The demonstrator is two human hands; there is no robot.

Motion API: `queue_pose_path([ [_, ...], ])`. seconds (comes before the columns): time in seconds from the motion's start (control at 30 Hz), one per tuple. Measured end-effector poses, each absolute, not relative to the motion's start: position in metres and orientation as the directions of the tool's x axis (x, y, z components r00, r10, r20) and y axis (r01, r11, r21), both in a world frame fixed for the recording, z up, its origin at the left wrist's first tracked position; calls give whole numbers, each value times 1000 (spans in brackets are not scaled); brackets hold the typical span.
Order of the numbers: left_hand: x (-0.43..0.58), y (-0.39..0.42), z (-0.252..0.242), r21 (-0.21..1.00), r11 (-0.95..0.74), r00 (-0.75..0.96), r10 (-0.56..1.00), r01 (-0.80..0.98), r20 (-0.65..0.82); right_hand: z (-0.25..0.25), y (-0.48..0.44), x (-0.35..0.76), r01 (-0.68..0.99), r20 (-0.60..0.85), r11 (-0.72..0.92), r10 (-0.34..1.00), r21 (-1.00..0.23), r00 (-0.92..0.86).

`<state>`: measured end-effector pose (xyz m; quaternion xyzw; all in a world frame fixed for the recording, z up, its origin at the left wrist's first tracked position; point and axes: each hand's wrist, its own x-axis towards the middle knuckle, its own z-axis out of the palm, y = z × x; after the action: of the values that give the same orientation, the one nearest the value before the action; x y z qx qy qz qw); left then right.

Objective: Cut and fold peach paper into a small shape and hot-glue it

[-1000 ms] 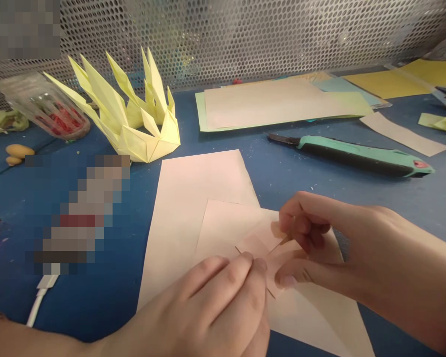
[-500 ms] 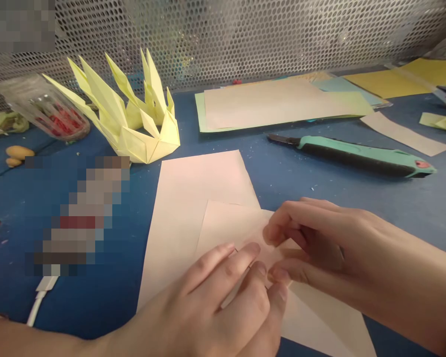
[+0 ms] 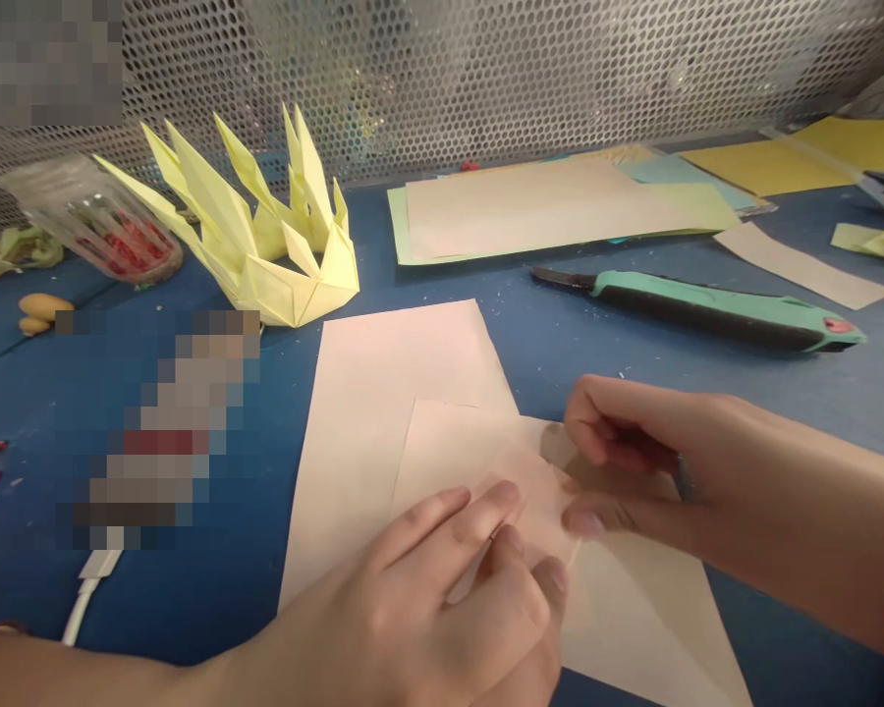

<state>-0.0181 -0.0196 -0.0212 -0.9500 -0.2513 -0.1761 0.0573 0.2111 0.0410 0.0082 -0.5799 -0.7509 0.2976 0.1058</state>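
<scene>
A small pale pink folded paper piece [image 3: 530,496] sits between both hands, low in the head view. My left hand [image 3: 449,599] pinches its near side, fingers curled together on it. My right hand [image 3: 634,471] grips its far right side between thumb and bent fingers. The piece rests over a larger pale pink sheet [image 3: 398,393] and a second folded pale sheet [image 3: 634,609] on the blue table [image 3: 596,363].
A yellow spiky origami model [image 3: 265,236] stands at the back left. A green-handled craft knife [image 3: 707,306] lies right of centre. Stacked paper sheets [image 3: 560,201] lie behind it, a clear plastic packet [image 3: 92,216] at far left, a white cable [image 3: 92,589] at lower left.
My right hand pressed down and left onto the fold, then lifted slightly back to the right. My left hand slid a little forward over the paper.
</scene>
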Motion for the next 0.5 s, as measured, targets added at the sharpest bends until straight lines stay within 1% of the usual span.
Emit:
queue_pose_path([
  [0.13,-19,-18,-22,1,-883,820,435,469,372,8,53,219,802,-273,137,896,-582,-351],
  [0.23,-16,-15,-20,14,-887,826,436,462,357,10,54,222,813,-313,148,872,-562,-375],
  [0.33,-13,-14,-18,7,-890,831,429,456,355,13,52,221,793,-350,168,830,-585,-434],
  [0.4,-12,-15,-17,4,-884,826,439,468,353,13,50,219,782,-362,167,816,-601,-452],
  [0.5,-13,-17,-15,1,-874,820,456,486,347,11,45,214,776,-332,143,845,-614,-419],
])
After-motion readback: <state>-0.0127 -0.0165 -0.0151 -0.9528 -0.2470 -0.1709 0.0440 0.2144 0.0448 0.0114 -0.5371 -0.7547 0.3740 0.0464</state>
